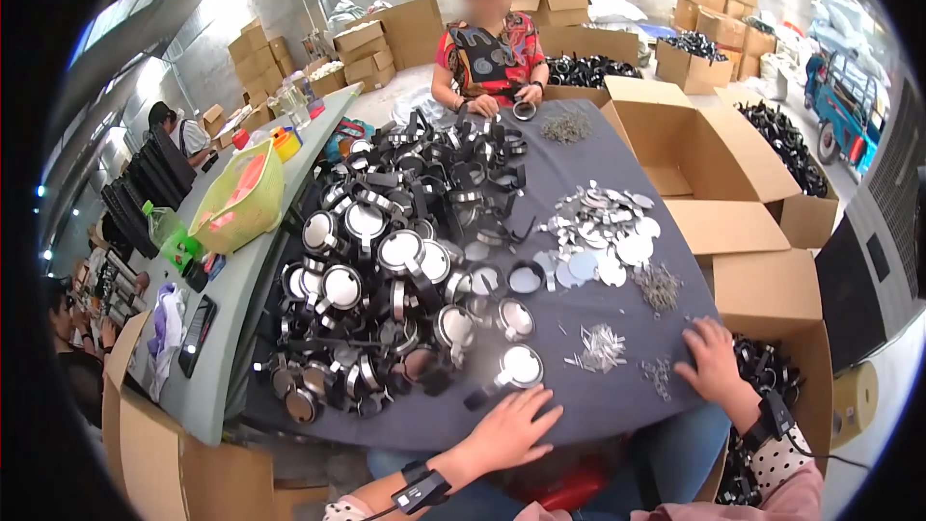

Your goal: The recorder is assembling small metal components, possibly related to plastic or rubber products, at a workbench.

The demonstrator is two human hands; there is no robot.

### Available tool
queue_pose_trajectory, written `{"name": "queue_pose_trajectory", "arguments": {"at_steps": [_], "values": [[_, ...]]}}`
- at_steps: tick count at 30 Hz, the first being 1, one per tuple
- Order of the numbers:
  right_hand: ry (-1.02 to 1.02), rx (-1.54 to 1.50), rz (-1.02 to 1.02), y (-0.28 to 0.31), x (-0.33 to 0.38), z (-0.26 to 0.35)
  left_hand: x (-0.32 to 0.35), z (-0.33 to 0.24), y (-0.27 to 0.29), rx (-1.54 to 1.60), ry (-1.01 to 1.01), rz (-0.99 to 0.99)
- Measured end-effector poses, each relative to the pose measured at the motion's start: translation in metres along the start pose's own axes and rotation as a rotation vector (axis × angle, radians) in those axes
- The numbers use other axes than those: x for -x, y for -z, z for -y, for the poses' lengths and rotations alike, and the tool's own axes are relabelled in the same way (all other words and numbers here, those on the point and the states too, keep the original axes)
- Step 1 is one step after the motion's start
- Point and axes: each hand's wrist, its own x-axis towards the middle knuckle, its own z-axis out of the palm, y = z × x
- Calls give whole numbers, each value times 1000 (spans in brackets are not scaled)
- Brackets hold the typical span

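Note:
My left hand [506, 429] lies at the table's near edge with its fingers spread, holding nothing. Just beyond its fingertips sits a round black part with a shiny silver disc and a black handle [521, 367]. My right hand [714, 359] rests over the right edge, fingers apart and nothing in them. Close to it are a small scatter of tiny metal pieces [658, 376], a heap of thin silver pins [600, 347] and a pile of small wire-like metal parts [658, 287]. A large heap of similar handled round parts [395, 251] covers the table's left side.
Loose silver discs [603, 232] lie mid-right on the dark tablecloth [569, 150]. Across the table, a person [492, 53] holds a ring. Open cardboard boxes [675, 154] line the right side. At left, a long bench [256, 251] bears a yellow-green basket [241, 198] and a phone [197, 336].

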Motion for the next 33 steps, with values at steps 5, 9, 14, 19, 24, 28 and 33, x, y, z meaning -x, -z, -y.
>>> {"name": "queue_pose_trajectory", "arguments": {"at_steps": [5,9,14,19,24,28,33], "values": [[209,12,253,-9,-7,-5,11,31,-7,119,-88,210],[223,-3,343,-14,-11,-12,10,25,12,129,-47,222],[170,-105,381,1,-19,0,9,41,7,386,4,440],[125,-133,443,4,-24,-2,10,39,3,366,0,627],[108,-172,441,2,-26,-7,0,35,15,425,52,714],[64,-175,510,7,-33,-8,-10,35,16,543,146,745],[86,-160,507,4,-34,-10,-1,34,6,534,134,705]]}}
